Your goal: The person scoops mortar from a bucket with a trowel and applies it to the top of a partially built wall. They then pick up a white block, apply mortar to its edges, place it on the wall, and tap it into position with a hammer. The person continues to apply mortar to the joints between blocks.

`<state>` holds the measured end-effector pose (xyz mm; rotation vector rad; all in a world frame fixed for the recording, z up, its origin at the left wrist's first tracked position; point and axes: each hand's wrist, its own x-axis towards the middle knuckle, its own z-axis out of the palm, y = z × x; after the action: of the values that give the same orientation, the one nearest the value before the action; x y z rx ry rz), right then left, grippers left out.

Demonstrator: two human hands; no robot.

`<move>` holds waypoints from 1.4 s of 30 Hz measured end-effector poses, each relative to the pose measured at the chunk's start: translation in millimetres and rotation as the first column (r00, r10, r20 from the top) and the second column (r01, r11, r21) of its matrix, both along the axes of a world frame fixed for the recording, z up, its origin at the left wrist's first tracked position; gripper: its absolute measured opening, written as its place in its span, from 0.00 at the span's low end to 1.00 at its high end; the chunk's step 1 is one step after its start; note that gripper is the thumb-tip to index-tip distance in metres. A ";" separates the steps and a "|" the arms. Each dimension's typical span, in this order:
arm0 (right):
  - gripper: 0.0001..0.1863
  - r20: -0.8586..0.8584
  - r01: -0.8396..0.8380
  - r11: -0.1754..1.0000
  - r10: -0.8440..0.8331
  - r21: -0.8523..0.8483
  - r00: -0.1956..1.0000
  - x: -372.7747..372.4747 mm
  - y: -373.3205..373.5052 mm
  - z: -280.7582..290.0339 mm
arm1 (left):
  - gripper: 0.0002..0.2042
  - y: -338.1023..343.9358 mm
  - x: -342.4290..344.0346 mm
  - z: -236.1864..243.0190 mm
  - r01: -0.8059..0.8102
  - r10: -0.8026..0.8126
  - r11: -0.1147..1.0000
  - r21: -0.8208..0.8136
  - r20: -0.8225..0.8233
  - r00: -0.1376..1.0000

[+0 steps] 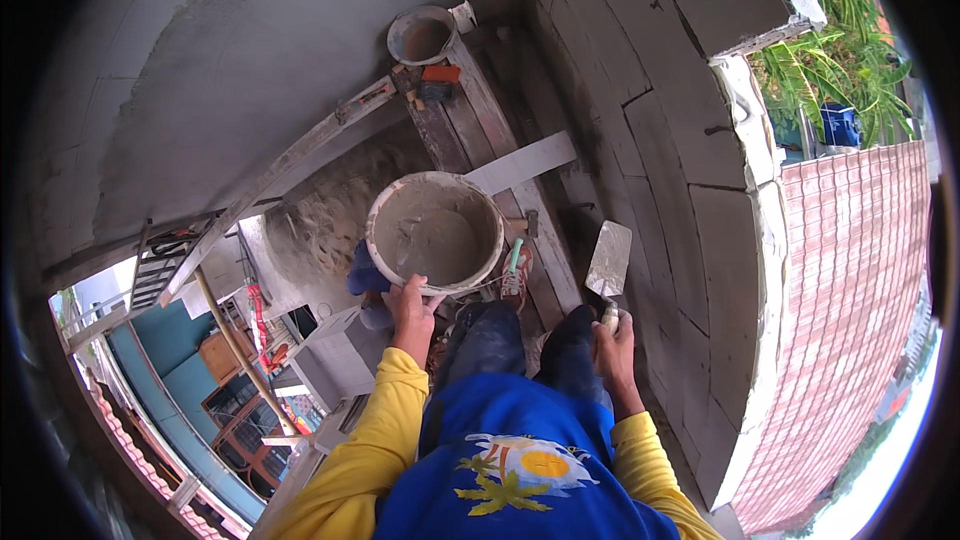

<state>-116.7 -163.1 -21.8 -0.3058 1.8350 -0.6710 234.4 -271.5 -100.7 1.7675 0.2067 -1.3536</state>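
A round bucket [372, 240] with wet grey mortar [440, 235] in it sits in front of my knees. My left hand [412, 312] grips its near rim, the fingers curled over the edge. Over on the right, my right hand [613, 340] is closed round the handle of a masonry trowel [609, 258]. The trowel's flat blade points away from me and carries some grey smears. It is held apart from the bucket, beside the block wall [665, 240].
Wooden planks [475, 120] form a narrow platform ahead, bearing a second bucket [393, 40], an orange-topped float [441, 74] and a pale board [525, 162]. A slanting beam [290, 160] crosses at left. Beyond the wall's edge lies a tiled roof [850, 270]; a lower level with furniture shows at lower left.
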 end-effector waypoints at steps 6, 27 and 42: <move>0.17 0.083 0.189 0.979 -0.195 0.074 0.977 21.0 1.8 -55.4 | 0.29 -112.4 -22.9 -115.3 -0.001 -0.013 0.986 -0.168 -0.080 0.997; 0.17 0.215 0.339 0.855 -0.443 0.392 0.870 55.5 44.8 -256.1 | 0.32 -220.6 -14.7 -459.2 0.619 -0.619 0.768 0.162 0.432 0.655; 0.22 0.183 0.416 0.813 -0.519 0.408 0.835 38.9 45.3 -267.1 | 0.56 -188.6 -242.5 -413.7 0.928 -0.208 -0.013 0.373 0.906 -0.368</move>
<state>-77.9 -117.8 -289.0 0.4903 1.7113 -0.6619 -8.1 -460.1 -514.3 1.5035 -2.3897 -0.4803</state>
